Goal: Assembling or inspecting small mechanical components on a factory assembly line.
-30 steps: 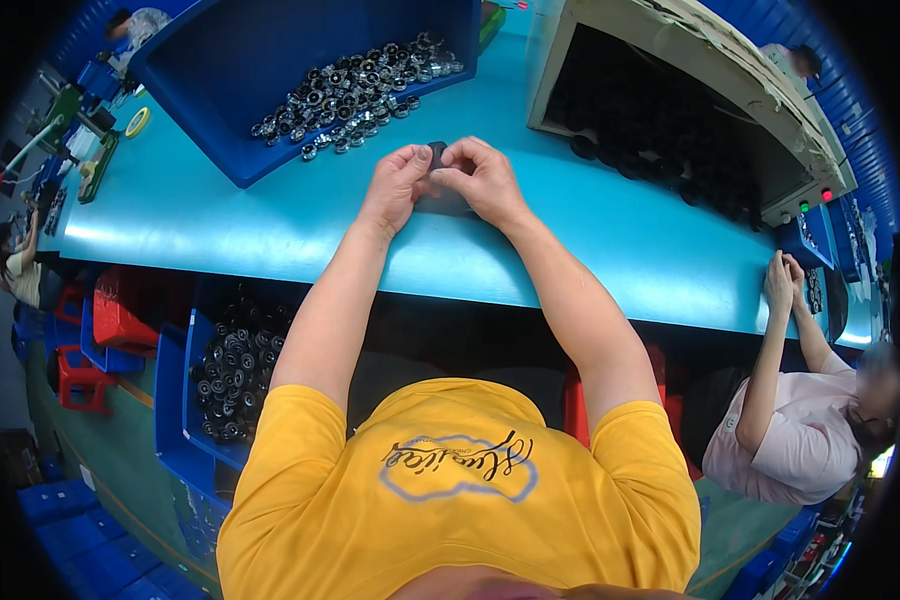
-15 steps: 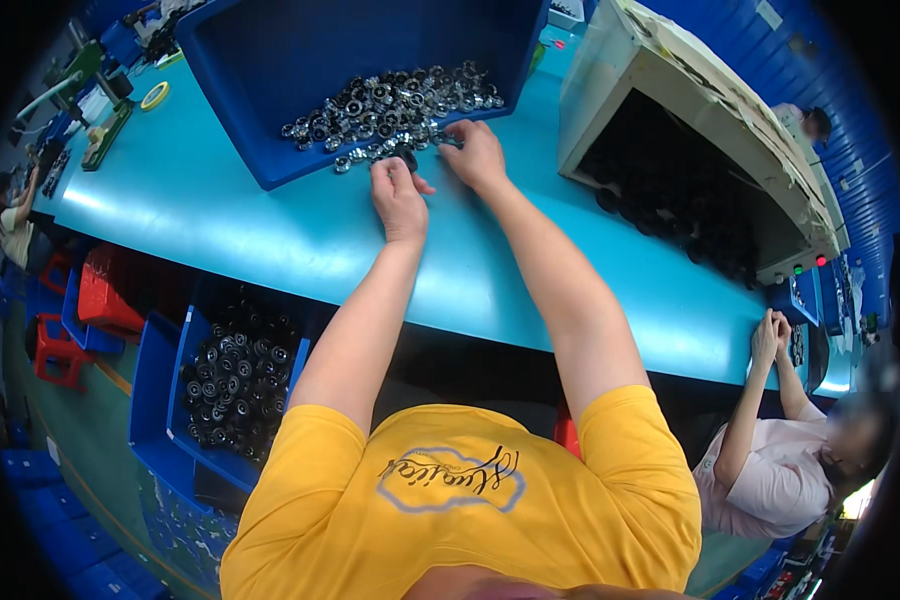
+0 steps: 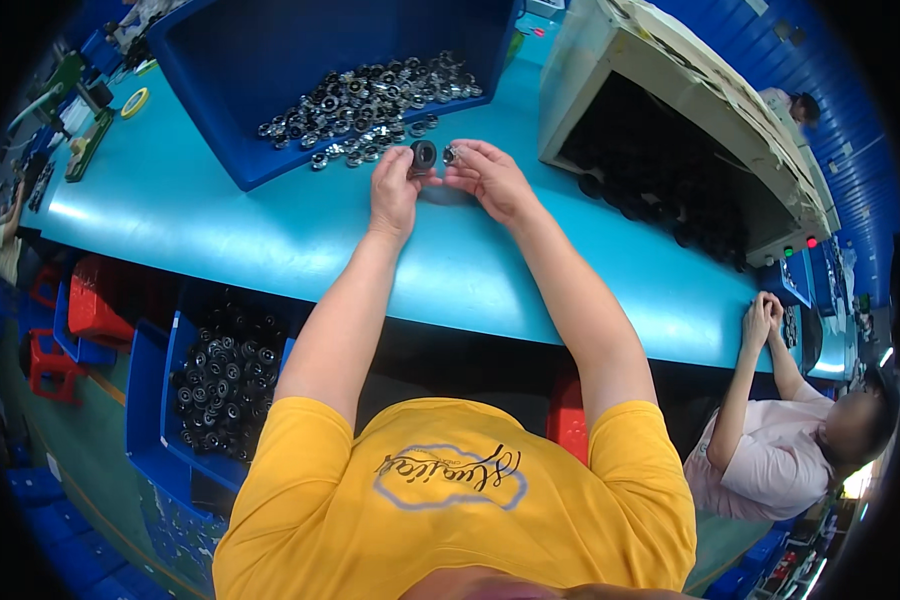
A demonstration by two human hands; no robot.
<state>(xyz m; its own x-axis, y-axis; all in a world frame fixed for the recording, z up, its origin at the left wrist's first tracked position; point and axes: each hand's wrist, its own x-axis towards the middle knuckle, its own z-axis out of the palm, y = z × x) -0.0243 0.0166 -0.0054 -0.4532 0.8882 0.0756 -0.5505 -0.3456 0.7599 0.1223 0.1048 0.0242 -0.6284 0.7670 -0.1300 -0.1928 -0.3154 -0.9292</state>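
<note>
Both hands have drawn back from the bin [image 3: 270,170]; left hand [image 3: 395,190] now pinches a black ring [image 3: 424,154], right hand [image 3: 488,178] a small metal part [image 3: 450,154]

Just beyond the hands, a blue tray [image 3: 210,60] holds a heap of small metal rings [image 3: 370,100]. An open beige box [image 3: 610,70] stands to their right. Well right, a co-worker [image 3: 790,440] sits at the turquoise surface [image 3: 220,230].
</note>
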